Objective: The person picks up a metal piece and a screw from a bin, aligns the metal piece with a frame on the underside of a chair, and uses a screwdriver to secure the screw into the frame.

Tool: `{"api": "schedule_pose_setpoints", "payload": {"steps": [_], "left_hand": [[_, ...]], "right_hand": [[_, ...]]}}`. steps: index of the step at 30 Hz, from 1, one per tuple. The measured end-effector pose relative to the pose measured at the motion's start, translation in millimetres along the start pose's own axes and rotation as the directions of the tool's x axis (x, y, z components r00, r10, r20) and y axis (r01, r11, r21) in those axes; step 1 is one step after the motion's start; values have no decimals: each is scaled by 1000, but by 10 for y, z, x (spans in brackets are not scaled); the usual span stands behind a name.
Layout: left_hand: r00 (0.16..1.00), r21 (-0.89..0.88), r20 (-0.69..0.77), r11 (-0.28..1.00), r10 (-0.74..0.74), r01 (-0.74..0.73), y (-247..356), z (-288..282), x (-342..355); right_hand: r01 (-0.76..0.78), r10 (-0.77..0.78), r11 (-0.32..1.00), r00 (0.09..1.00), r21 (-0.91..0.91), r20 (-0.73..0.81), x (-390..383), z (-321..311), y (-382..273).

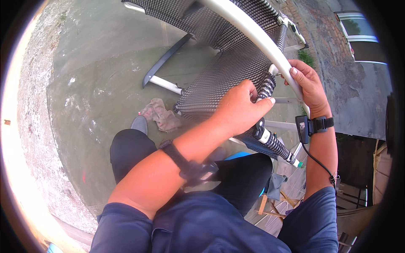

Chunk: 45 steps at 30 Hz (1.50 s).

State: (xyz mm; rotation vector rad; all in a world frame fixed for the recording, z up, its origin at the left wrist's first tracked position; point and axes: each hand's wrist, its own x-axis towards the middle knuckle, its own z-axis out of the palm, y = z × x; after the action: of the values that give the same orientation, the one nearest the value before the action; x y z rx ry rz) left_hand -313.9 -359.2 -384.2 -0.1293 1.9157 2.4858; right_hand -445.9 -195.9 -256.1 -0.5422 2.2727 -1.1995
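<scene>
A folding lounge chair with black-and-white mesh fabric [215,69] and a white tube frame [249,31] stands tilted in front of me. My right hand [307,84] closes round the curved white tube, thumb on its near side. Beside it, my left hand [242,107] has its fingers curled at the laced edge tube [267,84], where the mesh wraps round in bands; its fingertips are partly hidden. Just below that hand is a black joint fitting [258,126]. The edge tube continues past it to a green-tipped end [300,164].
A pinkish-grey rag [161,116] lies on the concrete floor [97,97] near my shoe [139,124]. The chair's white leg with a dark armrest [166,59] reaches out leftward. Wooden pieces [270,206] lie low on the right. A wall with a window [358,27] stands at upper right.
</scene>
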Motion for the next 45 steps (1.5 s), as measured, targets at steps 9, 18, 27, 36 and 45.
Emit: {"api": "schedule_pose_setpoints", "payload": {"steps": [9, 18, 27, 36, 45], "left_hand": [[998, -205, -33, 978, -55, 47, 71, -48, 11], [996, -222, -54, 974, -67, 53, 3, -45, 44], [991, -259, -100, 964, -93, 65, 25, -11, 47], [986, -267, -125, 961, -107, 70, 53, -41, 47], [976, -372, -144, 923, -164, 100, 113, -90, 36]], "right_hand": [[171, -175, 984, 979, -44, -107, -65, -50, 24], [215, -252, 949, 957, -233, -143, -139, -52, -24], [247, -284, 929, 954, -277, -99, -154, -54, -53], [208, -250, 922, 964, -327, -91, -146, -72, -97], [202, -239, 929, 967, -309, -87, -137, -84, -90]]}}
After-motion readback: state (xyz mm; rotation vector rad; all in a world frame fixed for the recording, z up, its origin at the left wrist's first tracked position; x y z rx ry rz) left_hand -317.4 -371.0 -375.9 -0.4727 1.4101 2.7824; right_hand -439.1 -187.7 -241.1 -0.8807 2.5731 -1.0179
